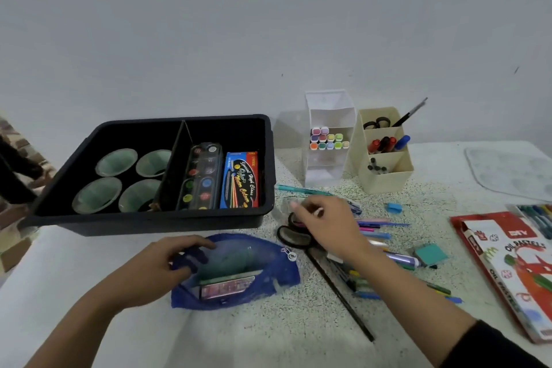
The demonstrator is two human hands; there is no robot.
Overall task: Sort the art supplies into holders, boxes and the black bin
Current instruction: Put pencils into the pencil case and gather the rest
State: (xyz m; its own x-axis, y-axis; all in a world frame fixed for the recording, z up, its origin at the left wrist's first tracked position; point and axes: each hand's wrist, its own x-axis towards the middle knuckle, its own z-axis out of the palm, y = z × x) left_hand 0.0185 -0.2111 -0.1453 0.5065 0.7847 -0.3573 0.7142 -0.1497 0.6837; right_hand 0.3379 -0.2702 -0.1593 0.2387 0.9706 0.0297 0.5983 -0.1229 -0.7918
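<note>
Two hands work at the counter (268,323): we see the left hand (167,266) gripping the blue mesh pouch (268,275) beside the black bin (143,225), the right hand (328,224) curled over loose pens (377,235), hold unclear.

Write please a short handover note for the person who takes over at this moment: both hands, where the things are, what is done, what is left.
Left hand: grips the open edge of the blue mesh pouch.
Right hand: hovers over the pile of loose pens; whether it holds anything is unclear.
Done: green cups, paint palette and colour box are in the black bin; markers stand in the white holder and the beige holder.
Left: loose pens, black stick, oil pastels box, the pouch's contents.
</note>
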